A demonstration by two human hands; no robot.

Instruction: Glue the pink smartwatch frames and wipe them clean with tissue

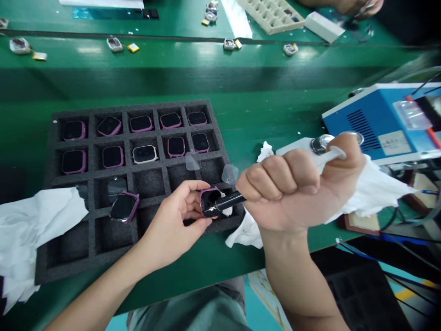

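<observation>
My left hand (177, 220) has its thumb and fingers closed on the edges of a purple-framed smartwatch (207, 198), just above the near right part of the foam tray. In my right fist (285, 184) is a black pen-like tool (230, 200), its shiny tip at the watch's dark face. A white piece (329, 158) sticks out between my right thumb and fingers; what it belongs to is hidden. The black foam tray (90, 184) holds several smartwatches in its far two rows. Another purple-framed watch (124, 207) leans tilted on a divider, left of my left hand.
White cloths lie left (37, 220) and right (365, 188) of the tray. Thin clear films (229, 174) rest on its dividers. A blue-and-white machine (372, 122) stands at right. Opened watch cases (114, 44) with yellow parts line the far ledge, where another person's hand (358, 6) shows.
</observation>
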